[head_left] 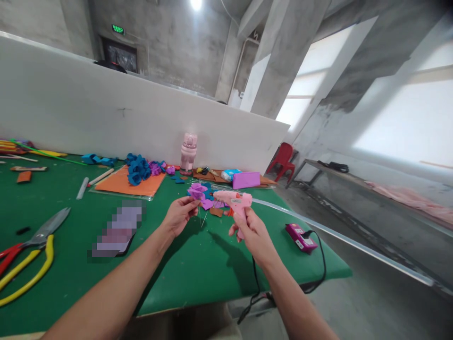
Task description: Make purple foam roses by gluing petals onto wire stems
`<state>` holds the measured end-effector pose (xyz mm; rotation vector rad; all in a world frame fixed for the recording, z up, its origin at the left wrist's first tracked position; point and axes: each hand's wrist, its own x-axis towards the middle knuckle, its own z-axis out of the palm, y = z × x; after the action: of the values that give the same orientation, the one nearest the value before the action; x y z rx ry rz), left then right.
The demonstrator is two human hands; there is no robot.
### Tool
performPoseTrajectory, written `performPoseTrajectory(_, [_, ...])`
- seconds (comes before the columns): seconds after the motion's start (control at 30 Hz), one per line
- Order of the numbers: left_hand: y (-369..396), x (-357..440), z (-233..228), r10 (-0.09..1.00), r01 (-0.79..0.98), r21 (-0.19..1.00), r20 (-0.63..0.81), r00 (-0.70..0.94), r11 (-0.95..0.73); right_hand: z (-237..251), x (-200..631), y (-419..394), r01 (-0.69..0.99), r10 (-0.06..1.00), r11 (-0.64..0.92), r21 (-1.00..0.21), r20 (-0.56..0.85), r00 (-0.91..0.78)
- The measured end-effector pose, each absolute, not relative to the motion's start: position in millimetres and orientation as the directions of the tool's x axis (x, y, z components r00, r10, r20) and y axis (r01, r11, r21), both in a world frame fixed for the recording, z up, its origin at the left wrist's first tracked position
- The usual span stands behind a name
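My left hand (182, 215) is closed in a pinch on a purple flower (198, 191) made of folded pieces. In my right hand (253, 231) is a pink hot glue gun (235, 200), gripped by its handle. Its nozzle points left, close to the flower; whether the two touch I cannot tell. A long clear glue stick (339, 231) sticks out of the gun's back end toward the lower right. Beneath the flower and the nozzle lie loose purple pieces (207, 204) and a brown scrap (216, 212).
On the green table (198, 283) are large shears (46, 231), a blurred-out phone (118, 229), an orange sheet (129, 186) with blue flowers (138, 169), and a pink bottle (188, 153). A magenta box (300, 237) with a plugged-in cord sits at right. A white partition (141, 118) stands behind.
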<state>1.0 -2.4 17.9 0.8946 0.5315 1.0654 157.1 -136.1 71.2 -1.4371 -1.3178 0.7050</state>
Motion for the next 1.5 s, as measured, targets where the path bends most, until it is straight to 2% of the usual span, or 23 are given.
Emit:
performPoseTrajectory(0.13, [-1.6, 0.8, 16.9, 0.914, -0.511, 0.84, 0.047, 0.404, 0.183, 73.1, 154.6, -131.9, 0.447, 0.95, 0.094, -0.89, 0.214, 0.227])
performPoseTrajectory(0.43, [-1.1, 1.7, 15.7, 0.914, -0.488, 0.852, 0.031, 0.406, 0.188, 77.3, 153.9, -124.9, 0.534, 0.949, 0.129, -0.835, 0.26, 0.177])
performPoseTrajectory(1.5, [0.4, 2.8, 12.3, 0.907, -0.49, 0.853, 0.051, 0.417, 0.177, 81.5, 152.7, -119.4, 0.576, 0.954, 0.1, -0.811, 0.243, 0.177])
